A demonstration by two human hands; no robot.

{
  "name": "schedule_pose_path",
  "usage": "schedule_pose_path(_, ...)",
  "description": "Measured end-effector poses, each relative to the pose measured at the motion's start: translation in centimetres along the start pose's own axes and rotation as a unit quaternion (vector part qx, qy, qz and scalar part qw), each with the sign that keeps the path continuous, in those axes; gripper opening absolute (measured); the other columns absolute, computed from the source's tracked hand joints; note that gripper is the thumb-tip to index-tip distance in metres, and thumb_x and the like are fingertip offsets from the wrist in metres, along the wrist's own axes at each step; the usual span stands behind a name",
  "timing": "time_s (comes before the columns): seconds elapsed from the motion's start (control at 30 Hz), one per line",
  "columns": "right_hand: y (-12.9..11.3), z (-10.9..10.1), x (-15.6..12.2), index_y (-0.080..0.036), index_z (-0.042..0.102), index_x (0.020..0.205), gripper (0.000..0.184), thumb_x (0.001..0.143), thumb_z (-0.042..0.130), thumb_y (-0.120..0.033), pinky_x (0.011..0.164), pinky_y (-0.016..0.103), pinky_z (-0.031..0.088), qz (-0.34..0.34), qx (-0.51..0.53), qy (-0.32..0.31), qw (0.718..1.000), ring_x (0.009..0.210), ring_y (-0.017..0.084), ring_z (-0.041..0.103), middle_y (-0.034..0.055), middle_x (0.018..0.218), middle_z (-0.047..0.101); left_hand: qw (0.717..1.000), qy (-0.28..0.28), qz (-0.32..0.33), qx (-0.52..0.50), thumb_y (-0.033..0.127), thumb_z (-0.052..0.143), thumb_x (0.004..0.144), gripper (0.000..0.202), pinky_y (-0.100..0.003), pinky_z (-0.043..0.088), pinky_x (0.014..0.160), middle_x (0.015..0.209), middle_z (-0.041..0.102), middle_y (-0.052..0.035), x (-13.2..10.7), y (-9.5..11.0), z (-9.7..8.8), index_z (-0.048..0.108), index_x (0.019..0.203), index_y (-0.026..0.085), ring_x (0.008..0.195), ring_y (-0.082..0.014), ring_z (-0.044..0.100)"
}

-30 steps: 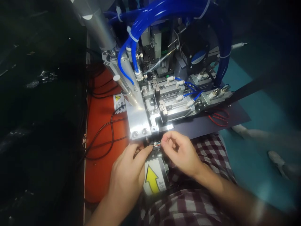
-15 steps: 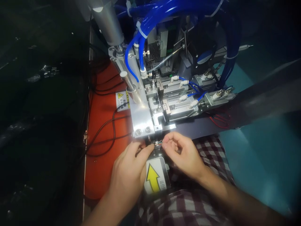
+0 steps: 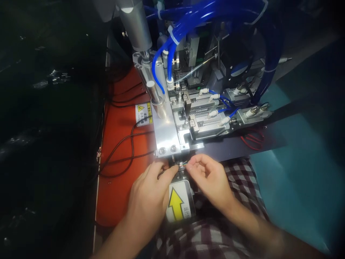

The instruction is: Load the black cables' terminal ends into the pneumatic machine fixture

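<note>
- A person's right hand (image 3: 211,180) pinches thin, light-coloured wires (image 3: 184,165) with thumb and fingertip brought together on their near end.
- The left hand (image 3: 149,190) meets it from the other side, its thumb tip at a small white piece (image 3: 180,164) at the wires' far end; whether its fingers are clamped on that piece cannot be told.
- The wires span the narrow gap between both hands' fingertips.
- Just beyond the fingertips stands a bright metal plate (image 3: 167,138) with two bolts.
- Below the fingertips, between the hands, a yellow arrow (image 3: 176,203) points away from the wearer.
- Left of the left hand, black cables (image 3: 132,145) loop over an orange-red surface (image 3: 111,201).
</note>
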State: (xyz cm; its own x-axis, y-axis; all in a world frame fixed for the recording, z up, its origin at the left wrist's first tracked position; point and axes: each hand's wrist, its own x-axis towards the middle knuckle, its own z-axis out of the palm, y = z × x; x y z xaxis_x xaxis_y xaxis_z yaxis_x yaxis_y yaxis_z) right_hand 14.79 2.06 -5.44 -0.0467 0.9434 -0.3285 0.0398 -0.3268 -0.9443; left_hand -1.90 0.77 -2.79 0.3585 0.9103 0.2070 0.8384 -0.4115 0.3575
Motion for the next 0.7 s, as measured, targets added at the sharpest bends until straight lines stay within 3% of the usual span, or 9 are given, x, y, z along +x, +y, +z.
schedule_pose_path(0.27,0.76,0.39,-0.21,-0.019,0.057,0.079,0.015,0.085,0.060,-0.033,0.045,0.024,0.031,0.001,0.002,0.012,1.000,0.050,0.009,0.041,-0.0043,0.058,0.048,1.000,0.000,0.001,-0.009,0.003,0.046,0.083,0.032,-0.027,0.054,0.056,0.085,0.062,-0.0100,-0.07,-0.06,0.06,0.071,0.101,0.012,0.073,-0.0193,0.063)
schedule_pose_path(0.7,0.72,0.23,-0.37,-0.021,0.052,0.082,0.014,0.092,0.053,-0.031,0.053,0.025,0.032,-0.044,-0.018,-0.025,0.999,0.058,0.010,0.039,-0.0035,0.070,0.045,1.000,0.009,0.006,-0.020,0.005,0.047,0.085,0.030,-0.026,0.052,0.055,0.083,0.061,-0.0097,0.09,-0.03,-0.02,0.071,0.101,0.012,0.071,-0.0181,0.061)
